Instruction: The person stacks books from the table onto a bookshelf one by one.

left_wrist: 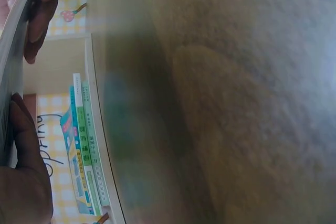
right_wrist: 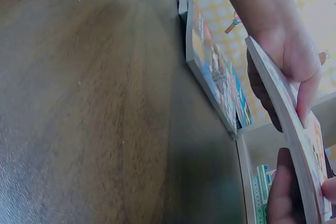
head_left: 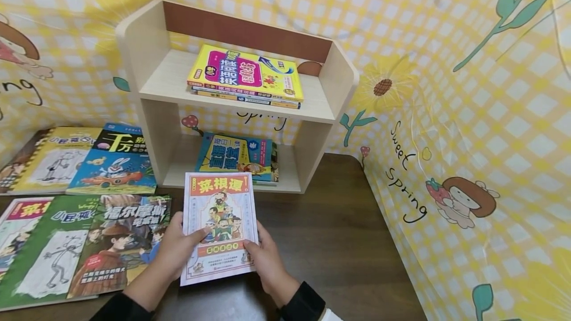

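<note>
Both hands hold a white-covered book with a red title banner and cartoon figures, in front of the small shelf. My left hand grips its left edge, thumb on the cover and fingers underneath. On the opposite edge my right hand pinches it the same way. In the right wrist view the book appears edge-on, raised over the table, with fingers behind it. Just beyond its top edge, a stack of books with a blue cover lies on the lower shelf.
A two-tier wooden shelf stands at the back of the dark table; a yellow book tops a stack on its upper tier. Left of it lie several books, including a green one and a blue one. Patterned cloth surrounds the table.
</note>
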`<state>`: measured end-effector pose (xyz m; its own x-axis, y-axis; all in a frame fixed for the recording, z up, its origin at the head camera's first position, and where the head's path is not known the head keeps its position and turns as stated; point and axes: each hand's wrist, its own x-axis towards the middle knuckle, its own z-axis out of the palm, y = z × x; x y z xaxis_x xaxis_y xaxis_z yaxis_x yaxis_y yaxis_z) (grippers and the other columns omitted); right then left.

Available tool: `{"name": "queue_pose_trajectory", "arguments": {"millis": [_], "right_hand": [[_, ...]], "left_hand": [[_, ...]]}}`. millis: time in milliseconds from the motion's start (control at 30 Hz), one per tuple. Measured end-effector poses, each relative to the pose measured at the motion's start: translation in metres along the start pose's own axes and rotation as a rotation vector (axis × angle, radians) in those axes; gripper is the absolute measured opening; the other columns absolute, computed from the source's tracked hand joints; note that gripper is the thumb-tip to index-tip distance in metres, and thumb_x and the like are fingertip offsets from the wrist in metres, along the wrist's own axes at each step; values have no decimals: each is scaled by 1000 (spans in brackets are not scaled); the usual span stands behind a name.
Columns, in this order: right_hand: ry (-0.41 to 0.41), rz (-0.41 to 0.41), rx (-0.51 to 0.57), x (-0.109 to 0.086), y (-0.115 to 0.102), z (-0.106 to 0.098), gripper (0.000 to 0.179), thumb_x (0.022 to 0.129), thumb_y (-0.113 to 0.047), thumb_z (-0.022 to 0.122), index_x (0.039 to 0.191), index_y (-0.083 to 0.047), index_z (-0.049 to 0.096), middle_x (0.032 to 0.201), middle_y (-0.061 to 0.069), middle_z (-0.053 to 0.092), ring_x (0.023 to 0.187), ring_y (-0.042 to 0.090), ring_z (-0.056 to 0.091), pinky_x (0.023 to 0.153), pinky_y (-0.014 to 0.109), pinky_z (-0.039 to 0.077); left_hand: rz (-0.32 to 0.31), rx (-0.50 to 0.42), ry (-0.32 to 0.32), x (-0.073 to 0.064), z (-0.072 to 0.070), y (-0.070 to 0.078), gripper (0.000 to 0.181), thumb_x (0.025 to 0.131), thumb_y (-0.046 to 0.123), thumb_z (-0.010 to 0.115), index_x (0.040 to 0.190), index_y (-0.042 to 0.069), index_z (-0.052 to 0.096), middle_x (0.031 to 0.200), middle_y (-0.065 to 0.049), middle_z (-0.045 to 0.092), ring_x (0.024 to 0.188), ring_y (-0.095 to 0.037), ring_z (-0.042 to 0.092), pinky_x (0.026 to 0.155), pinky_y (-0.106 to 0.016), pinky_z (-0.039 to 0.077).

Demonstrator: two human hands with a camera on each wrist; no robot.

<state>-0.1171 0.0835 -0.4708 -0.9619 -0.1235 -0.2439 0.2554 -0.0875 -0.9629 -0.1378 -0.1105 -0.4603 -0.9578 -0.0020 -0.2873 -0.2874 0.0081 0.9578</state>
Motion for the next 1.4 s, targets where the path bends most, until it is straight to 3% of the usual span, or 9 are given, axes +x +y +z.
{"name": "queue_pose_trajectory", "arguments": {"millis": [233, 400, 633, 833, 1133, 1267, 1400], "right_hand": [[13, 16, 44, -1, -4, -5, 61, 96, -2, 50, 152, -15, 30, 113, 8, 65, 81, 17, 66, 66, 27, 53], [-11, 22, 13, 2, -6, -13, 59, 97, -2, 50, 151, -17, 34, 109, 9, 65, 78, 17, 65, 65, 27, 53], [-64, 98, -65, 2, -15, -33, 57, 97, -4, 51, 150, -16, 35, 100, 8, 66, 74, 16, 65, 64, 27, 53], [-139, 122, -80, 2, -18, -52, 56, 97, -2, 51, 150, -11, 36, 91, 7, 67, 72, 15, 65, 61, 26, 52], [-208, 143, -137, 2, -24, -65, 56, 96, -2, 52, 150, -9, 36, 93, 6, 68, 71, 14, 65, 61, 25, 52], [-245, 182, -173, 3, -29, -68, 55, 97, -4, 52, 149, -13, 38, 97, 7, 68, 73, 15, 66, 64, 25, 53], [-304, 190, -210, 7, -34, -73, 55, 97, -4, 52, 150, -13, 37, 99, 7, 67, 74, 15, 65, 65, 25, 52]], "left_hand": [[-61, -14, -9, 1, 2, -1, 58, 96, 13, 58, 140, 2, 21, 120, -23, 56, 84, -24, 69, 71, -42, 58], [-52, 30, -33, 4, -1, -6, 60, 95, 17, 61, 137, -3, 23, 114, -22, 61, 82, -23, 69, 70, -39, 58], [-46, 40, -79, 12, -22, -4, 63, 98, 24, 58, 138, -6, 20, 116, -21, 58, 83, -16, 67, 70, -34, 57], [8, 42, -159, 16, -40, 5, 74, 96, 20, 60, 143, -8, 10, 118, -22, 52, 88, -15, 63, 77, -33, 57], [7, 183, -240, 18, -42, 14, 90, 86, 21, 74, 148, -3, 14, 131, -29, 47, 98, -21, 62, 82, -35, 54], [38, 288, -251, 18, -42, 16, 95, 82, 24, 78, 150, 0, 17, 131, -26, 46, 98, -23, 59, 81, -30, 48], [91, 327, -262, 20, -44, 15, 95, 78, 23, 81, 149, 0, 23, 133, -25, 45, 98, -24, 57, 80, -29, 47]]}}
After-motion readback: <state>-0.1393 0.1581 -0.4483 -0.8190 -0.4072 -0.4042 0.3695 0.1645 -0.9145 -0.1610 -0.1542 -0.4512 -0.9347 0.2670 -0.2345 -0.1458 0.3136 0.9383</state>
